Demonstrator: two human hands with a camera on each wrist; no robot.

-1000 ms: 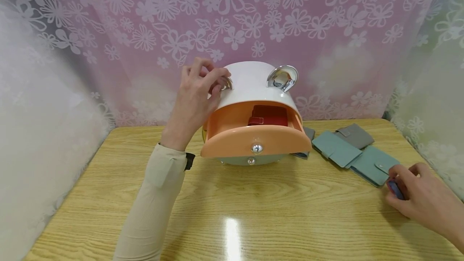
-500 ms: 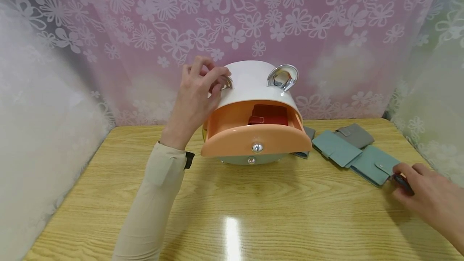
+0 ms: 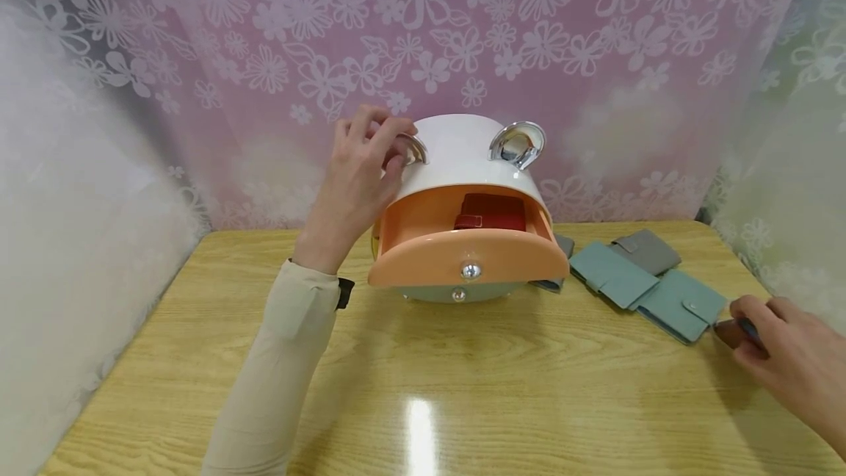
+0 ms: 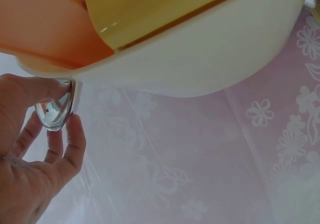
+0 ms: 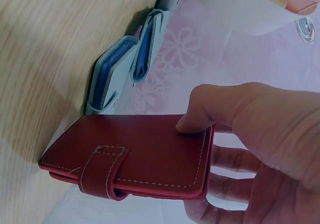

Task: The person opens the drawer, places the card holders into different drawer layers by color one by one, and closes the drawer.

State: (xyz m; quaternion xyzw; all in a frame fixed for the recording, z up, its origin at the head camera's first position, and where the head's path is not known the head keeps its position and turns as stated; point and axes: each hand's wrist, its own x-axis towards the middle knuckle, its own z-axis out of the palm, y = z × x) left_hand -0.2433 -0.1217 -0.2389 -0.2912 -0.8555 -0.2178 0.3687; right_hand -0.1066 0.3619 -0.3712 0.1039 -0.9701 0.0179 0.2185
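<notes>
Right hand (image 5: 250, 149) holds a dark red leather wallet with a stitched snap strap (image 5: 130, 159), thumb pressed on its top face and fingers curled beneath, so the hand is clamped on it; in the head view the wallet is mostly hidden behind this hand (image 3: 786, 358), low over the wooden table (image 3: 463, 388) at its right edge. Just beyond the fingertips lie two teal fabric wallets (image 3: 644, 289), touching one another, and behind them a grey wallet (image 3: 646, 250). Well to the left of this hand stands a white domed plastic drawer box (image 3: 463, 149) with its orange drawer (image 3: 465, 259) pulled open; a second red wallet (image 3: 490, 211) lies inside. Left hand (image 3: 360, 175) is raised at the box's top left, thumb and fingers pinching a chrome loop handle (image 4: 57, 106); a matching chrome handle (image 3: 518, 142) sits free on the far side. Left forearm in a beige sleeve (image 3: 277, 366) rises steeply from the table. A pink floral lace curtain (image 3: 463, 35) hangs behind.
</notes>
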